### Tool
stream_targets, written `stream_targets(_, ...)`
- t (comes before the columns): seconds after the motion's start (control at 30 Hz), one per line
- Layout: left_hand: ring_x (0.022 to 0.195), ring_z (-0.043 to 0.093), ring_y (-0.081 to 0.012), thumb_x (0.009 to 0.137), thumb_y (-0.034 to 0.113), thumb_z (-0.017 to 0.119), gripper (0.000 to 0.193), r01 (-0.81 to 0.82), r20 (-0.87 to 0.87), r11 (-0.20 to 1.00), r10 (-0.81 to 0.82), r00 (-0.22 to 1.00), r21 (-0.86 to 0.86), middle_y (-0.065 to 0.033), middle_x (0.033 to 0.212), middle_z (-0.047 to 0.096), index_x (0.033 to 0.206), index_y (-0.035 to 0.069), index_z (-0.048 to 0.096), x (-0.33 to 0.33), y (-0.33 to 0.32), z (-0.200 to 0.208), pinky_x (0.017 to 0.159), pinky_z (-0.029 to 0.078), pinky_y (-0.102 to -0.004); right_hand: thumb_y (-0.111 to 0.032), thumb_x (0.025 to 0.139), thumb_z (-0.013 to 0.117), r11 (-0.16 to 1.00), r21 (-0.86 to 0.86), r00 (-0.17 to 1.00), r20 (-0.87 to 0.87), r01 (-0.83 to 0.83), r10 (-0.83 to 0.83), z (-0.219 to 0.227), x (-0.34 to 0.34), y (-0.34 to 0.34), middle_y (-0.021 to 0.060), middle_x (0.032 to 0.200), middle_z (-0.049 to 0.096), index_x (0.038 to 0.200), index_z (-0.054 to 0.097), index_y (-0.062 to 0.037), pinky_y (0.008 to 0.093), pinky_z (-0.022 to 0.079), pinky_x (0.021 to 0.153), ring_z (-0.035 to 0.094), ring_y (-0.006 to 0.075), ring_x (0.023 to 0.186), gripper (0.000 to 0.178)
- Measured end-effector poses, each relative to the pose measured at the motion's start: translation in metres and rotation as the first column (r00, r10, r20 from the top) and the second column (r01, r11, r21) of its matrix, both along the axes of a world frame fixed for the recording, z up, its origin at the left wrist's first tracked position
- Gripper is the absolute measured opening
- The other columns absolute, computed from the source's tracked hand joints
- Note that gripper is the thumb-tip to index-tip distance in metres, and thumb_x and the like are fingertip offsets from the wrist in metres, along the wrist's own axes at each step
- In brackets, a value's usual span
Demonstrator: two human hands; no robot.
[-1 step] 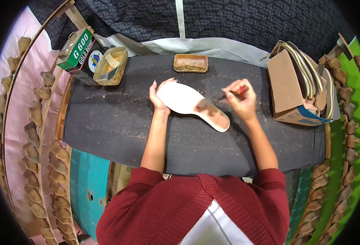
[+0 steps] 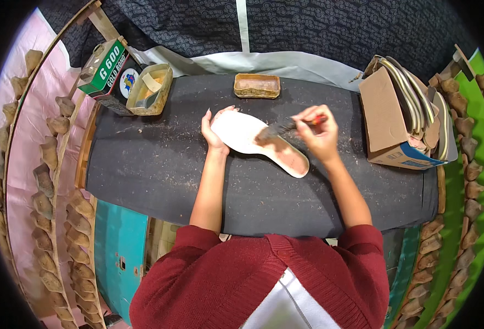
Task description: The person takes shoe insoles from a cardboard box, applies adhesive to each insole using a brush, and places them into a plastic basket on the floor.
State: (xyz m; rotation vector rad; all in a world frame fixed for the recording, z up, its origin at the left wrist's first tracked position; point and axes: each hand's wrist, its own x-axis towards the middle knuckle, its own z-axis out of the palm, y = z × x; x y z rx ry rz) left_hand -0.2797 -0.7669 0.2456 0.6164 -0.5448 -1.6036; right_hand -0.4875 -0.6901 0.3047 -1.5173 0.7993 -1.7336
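A pale shoe sole (image 2: 242,130) rests in my left hand (image 2: 214,131), whose fingers reach under and around its wide left end. The sole slants down to the right over the table, its narrow end toward my right side. A wet-looking brown coat covers the narrow part, and the wide part is still white. My right hand (image 2: 320,131) is closed on a brush (image 2: 289,127) with a red and dark handle. Its dark bristles touch the sole near the middle, at the border of the brown patch.
Farther back on the dark, scrap-strewn table (image 2: 159,175) stands a shallow tray (image 2: 257,86). At the left are a green and black can (image 2: 106,77) and a plastic tub (image 2: 153,90). A cardboard box (image 2: 385,112) of soles stands right. Racks of shoe lasts (image 2: 43,181) flank both sides.
My right hand and the brush have shifted slightly left, onto the wider part of the sole. The brown patch reaches a little farther that way. My left hand and the sole stay put.
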Motion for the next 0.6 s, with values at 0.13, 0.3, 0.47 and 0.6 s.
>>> stream_targets(0.13, 0.089, 0.052, -0.0254, 0.078, 0.042, 0.029, 0.055, -0.003, -0.015, 1.000, 0.003, 1.000, 0.004, -0.0159, 0.092, 0.057, 0.091, -0.006, 0.054, 0.000, 0.001, -0.002, 0.083, 0.039, -0.0341, -0.001, 0.075, 0.058, 1.000, 0.019, 0.999, -0.038, -0.021, 0.022, -0.014, 0.030, -0.011, 0.0094, 0.087, 0.055, 0.080, 0.041, -0.0041, 0.0239, 0.045, 0.069, 0.053, 0.0126, 0.081, 0.018)
stream_targets(0.3, 0.091, 0.052, -0.0272, 0.077, 0.042, 0.032, 0.055, -0.002, 0.030, 0.999, 0.004, 1.000, -0.038, -0.0174, 0.094, 0.056, 0.092, -0.006, 0.053, 0.000, 0.000, -0.005, 0.084, 0.039, -0.0354, -0.003, 0.072, 0.060, 0.993, -0.109, 0.985, -0.160, 0.047, -0.064, -0.027, 0.011, -0.001, 0.0101, 0.085, 0.055, 0.078, 0.042, -0.0048, 0.0222, 0.042, 0.064, 0.054, 0.0121, 0.076, 0.020)
stream_targets(0.47, 0.090, 0.053, -0.0270, 0.077, 0.042, 0.032, 0.055, 0.020, 0.010, 0.999, -0.020, 1.000, -0.030, -0.0180, 0.092, 0.057, 0.091, -0.007, 0.054, 0.005, -0.005, -0.012, 0.082, 0.039, -0.0346, 0.001, 0.068, 0.059, 0.985, -0.084, 0.956, -0.242, 0.150, -0.166, -0.033, -0.022, 0.030, 0.0089, 0.079, 0.055, 0.073, 0.040, -0.0049, 0.0198, 0.040, 0.056, 0.051, 0.0085, 0.067, 0.021)
stream_targets(0.6, 0.090, 0.052, -0.0267, 0.077, 0.042, 0.032, 0.055, 0.004, 0.019, 1.000, -0.004, 1.000, -0.015, -0.0175, 0.093, 0.057, 0.091, -0.006, 0.054, 0.002, -0.005, -0.010, 0.082, 0.039, -0.0347, 0.004, 0.066, 0.057, 0.971, -0.090, 0.898, -0.368, 0.223, -0.240, -0.026, -0.045, 0.054, 0.0087, 0.074, 0.055, 0.073, 0.039, -0.0041, 0.0186, 0.039, 0.051, 0.047, 0.0061, 0.056, 0.021)
